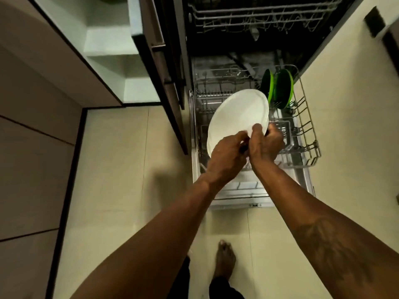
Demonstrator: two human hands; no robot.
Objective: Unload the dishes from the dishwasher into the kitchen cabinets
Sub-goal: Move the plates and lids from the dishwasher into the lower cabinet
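Note:
A large white plate (238, 116) is tilted above the dishwasher's pulled-out lower rack (307, 134). My right hand (266, 142) pinches the plate's near rim, thumb on top. My left hand (226, 157) grips the same rim just to the left, touching the right hand. Two green plates (280, 88) stand upright in the rack's far right corner. The upper rack (259, 16) sits inside the dark dishwasher tub and looks bare.
The open dishwasher door (241, 190) lies flat below my hands. A dark cabinet front with a handle (166, 72) stands at the left of the dishwasher. Beige cabinet fronts (32, 147) fill the left side. My bare foot (225, 258) is on the tiled floor.

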